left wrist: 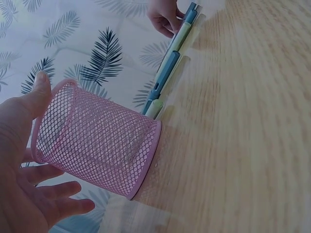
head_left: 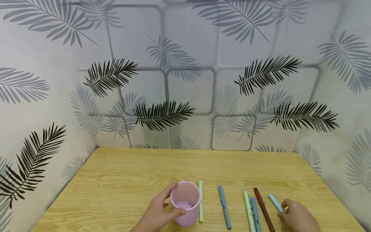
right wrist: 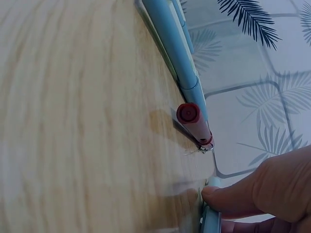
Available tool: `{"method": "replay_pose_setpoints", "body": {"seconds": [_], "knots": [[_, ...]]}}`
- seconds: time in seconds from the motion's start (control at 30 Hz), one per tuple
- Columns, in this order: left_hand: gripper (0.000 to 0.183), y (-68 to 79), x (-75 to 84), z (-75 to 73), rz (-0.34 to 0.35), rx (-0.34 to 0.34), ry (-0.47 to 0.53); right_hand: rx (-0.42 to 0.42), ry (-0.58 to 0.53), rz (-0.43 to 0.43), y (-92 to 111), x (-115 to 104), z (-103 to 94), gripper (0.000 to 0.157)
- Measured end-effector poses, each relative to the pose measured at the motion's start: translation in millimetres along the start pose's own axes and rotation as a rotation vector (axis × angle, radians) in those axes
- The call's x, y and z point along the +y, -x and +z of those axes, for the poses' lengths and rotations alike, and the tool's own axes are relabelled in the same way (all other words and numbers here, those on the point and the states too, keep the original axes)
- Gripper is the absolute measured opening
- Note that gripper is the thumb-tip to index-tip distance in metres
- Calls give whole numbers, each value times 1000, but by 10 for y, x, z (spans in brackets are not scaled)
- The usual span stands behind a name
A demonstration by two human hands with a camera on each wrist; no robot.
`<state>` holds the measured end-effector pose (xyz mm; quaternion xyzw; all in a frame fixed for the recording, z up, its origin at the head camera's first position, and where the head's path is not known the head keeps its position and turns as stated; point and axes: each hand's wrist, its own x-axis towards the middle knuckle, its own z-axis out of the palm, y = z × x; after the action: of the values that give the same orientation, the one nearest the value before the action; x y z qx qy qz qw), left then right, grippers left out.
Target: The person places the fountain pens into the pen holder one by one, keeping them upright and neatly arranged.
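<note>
My left hand (head_left: pixel 157 206) holds a pink mesh pen cup (head_left: pixel 186 219) by its rim, thumb on the near side and fingers on the far side. In the left wrist view the cup (left wrist: pixel 99 141) has its base at the wooden table, and several fingers spread away from it. At the right, my right hand (head_left: pixel 299 215) pinches a light blue pen (head_left: pixel 273 199) lying near the table's surface. The right wrist view shows the thumb pressed on this pen (right wrist: pixel 211 218), with a dark red pen (right wrist: pixel 194 121) just beyond.
Between the hands lie a green pen (head_left: pixel 201 206) beside the cup, a blue pen (head_left: pixel 224 207), a second green pen (head_left: pixel 248 209), another blue pen (head_left: pixel 255 214) and the dark red one. A leaf-patterned curtain (head_left: pixel 188 90) surrounds the back and sides of the table (head_left: pixel 130 174).
</note>
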<state>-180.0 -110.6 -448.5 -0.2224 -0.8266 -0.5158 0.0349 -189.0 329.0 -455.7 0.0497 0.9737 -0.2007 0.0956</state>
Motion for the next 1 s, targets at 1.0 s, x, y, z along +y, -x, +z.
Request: {"method": "replay_pose_setpoints", "body": {"seconds": [1.0], "knots": [[72,7,4,76,-49,20,222,116,-121,-46,152,-241,-144,34]]}}
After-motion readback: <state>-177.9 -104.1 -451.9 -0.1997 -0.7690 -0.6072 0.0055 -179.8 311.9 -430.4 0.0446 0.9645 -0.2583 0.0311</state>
